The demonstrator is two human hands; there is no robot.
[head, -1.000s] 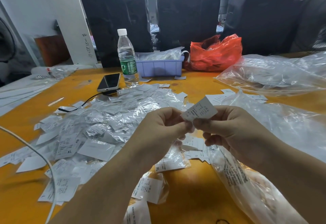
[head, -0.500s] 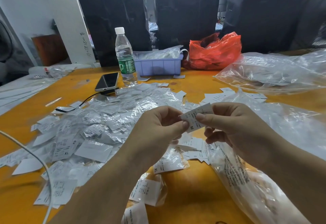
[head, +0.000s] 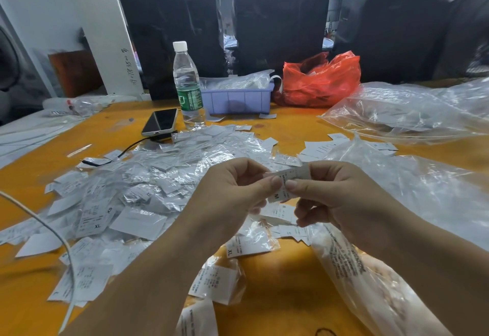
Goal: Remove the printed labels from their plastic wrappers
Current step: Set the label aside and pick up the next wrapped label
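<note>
Hands [head: 232,193] [head: 341,203] pinch M label [head: 287,183], apparently upright, grip tight.

View: single, head-worn, wide-angle.
Direction: forward and down across orange table [head: 285,134].
Nearness: close on left hand [head: 232,193] and right hand [head: 341,203], centre of frame; forearms entering from bottom edge.
Far field: black wrapped bundles [head: 280,18] along top of frame.
Distortion: edges bowed.
Shared coverage: none, one view only.
</note>
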